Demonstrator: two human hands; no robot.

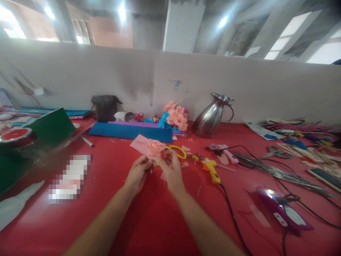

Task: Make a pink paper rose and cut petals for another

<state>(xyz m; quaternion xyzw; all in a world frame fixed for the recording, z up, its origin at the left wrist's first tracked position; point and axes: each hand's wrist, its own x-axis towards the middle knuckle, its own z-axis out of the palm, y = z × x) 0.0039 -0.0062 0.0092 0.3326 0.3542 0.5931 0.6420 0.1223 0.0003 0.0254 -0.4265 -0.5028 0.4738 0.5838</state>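
Note:
A peach paper rose [155, 146] is held up over the red table between my two hands. My left hand [140, 171] pinches it from below on the left, where a bit of green shows between the hands. Against the rose's right underside, my right hand [172, 166] has its fingers closed. A flat peach paper piece [140, 143] sticks out to the left of the bloom. Just behind my right fingers lie yellow-handled scissors [178, 151], partly covered. The yellow glue gun [209, 168] rests right of my right hand.
Finished peach and blue paper flowers [177, 117] stand behind a blue paper stack [130, 132]. A steel jug [211, 117] is at the back. To the right are a pink glue gun [230, 155], grey scissors [277, 152] and a purple power strip [283, 209] with trailing cords.

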